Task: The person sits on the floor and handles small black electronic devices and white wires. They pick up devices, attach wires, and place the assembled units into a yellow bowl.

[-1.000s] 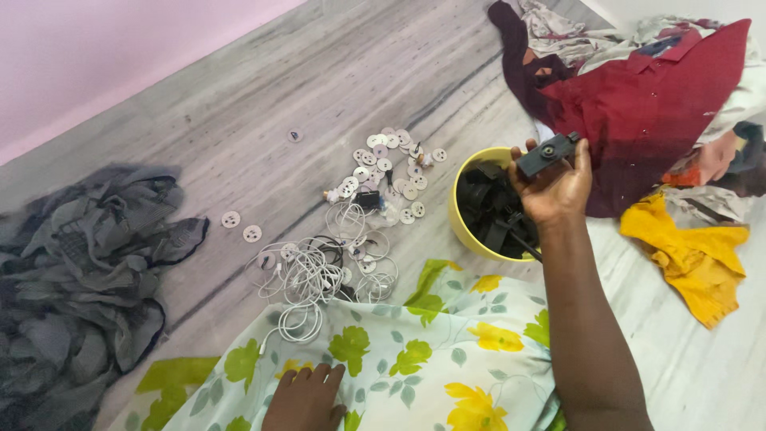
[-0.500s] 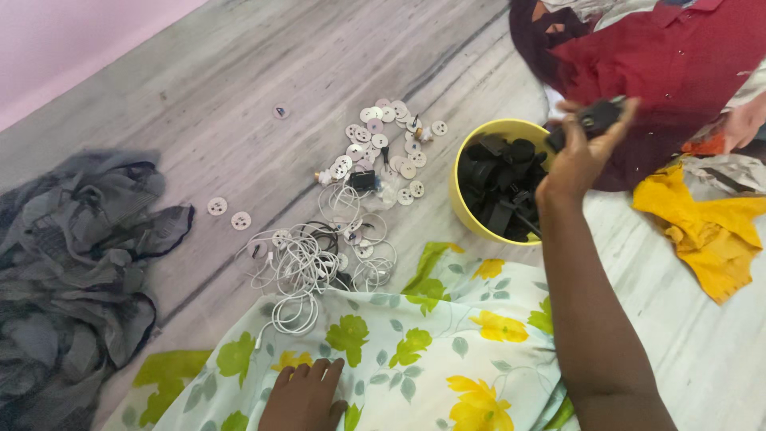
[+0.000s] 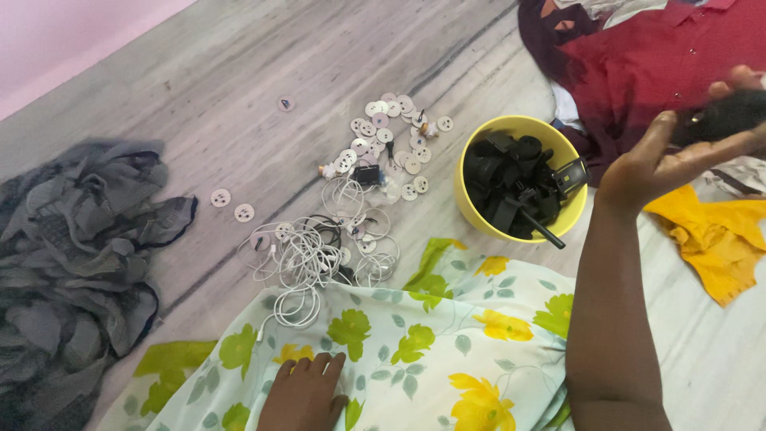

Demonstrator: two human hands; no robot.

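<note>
1. Both hands are seen at the near edge of the floor: the left hand is laid flat, fingers spread and empty, on the floral cloth over the lap, while the right hand is raised above the floor at the right edge, its fingers curled around a small black piece; the piece is blurred, so its exact kind cannot be told.
2. Just beyond the cloth, a tangle of white cables is spread on the grey floor, touching the cloth's far hem.
3. Left of it, a heap of dark grey fabric is bunched at the left edge.
4. Further out, a yellow bowl filled with black parts stands just beside the raised forearm, and white round discs are scattered next to it.
5. A yellow rag and a dark red garment lie at the far right corner.
6. The step in hand is judged to be the lifting of one black piece out of the bowl for sorting or inspection.
7. A steady grip and a clear place to set the piece down would be called for next, kept apart from the cables.
</note>
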